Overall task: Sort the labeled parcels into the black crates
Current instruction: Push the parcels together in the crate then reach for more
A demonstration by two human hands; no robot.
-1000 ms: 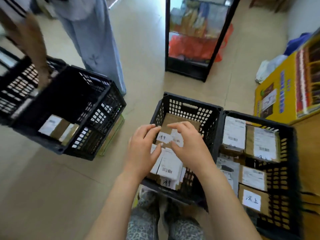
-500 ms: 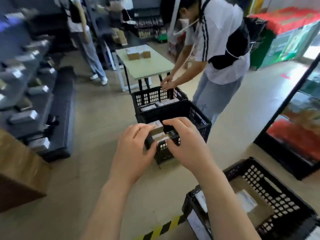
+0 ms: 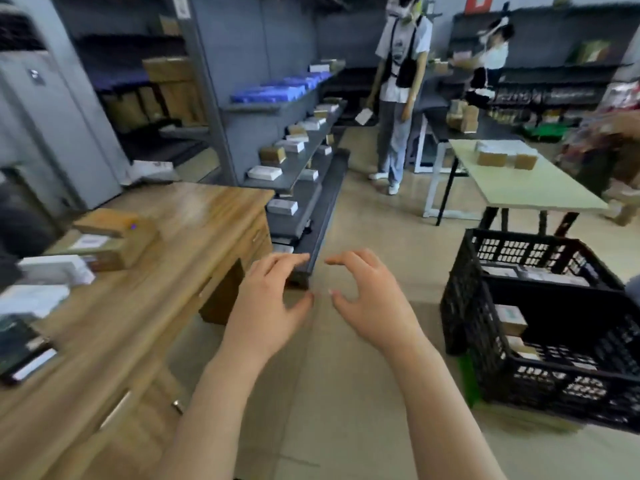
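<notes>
My left hand (image 3: 273, 306) and my right hand (image 3: 370, 299) hover side by side in mid-air over the floor, fingers loosely curved, with nothing in either. Two black crates (image 3: 540, 239) stand one behind the other at the right, and the nearer one holds brown labelled parcels (image 3: 512, 318). More brown parcels (image 3: 114, 237) and white parcels (image 3: 52, 270) lie on the wooden desk (image 3: 173, 271) to my left.
Grey shelves (image 3: 298, 157) with small parcels run along the aisle ahead. A person (image 3: 398, 98) stands in the aisle holding a white item. A white table (image 3: 526, 188) with boxes stands behind the crates. A second person works at the far back.
The view has swung from the crates at my feet up and left to the desk and shelves. My hands, close together over parcels before, are now apart and empty.
</notes>
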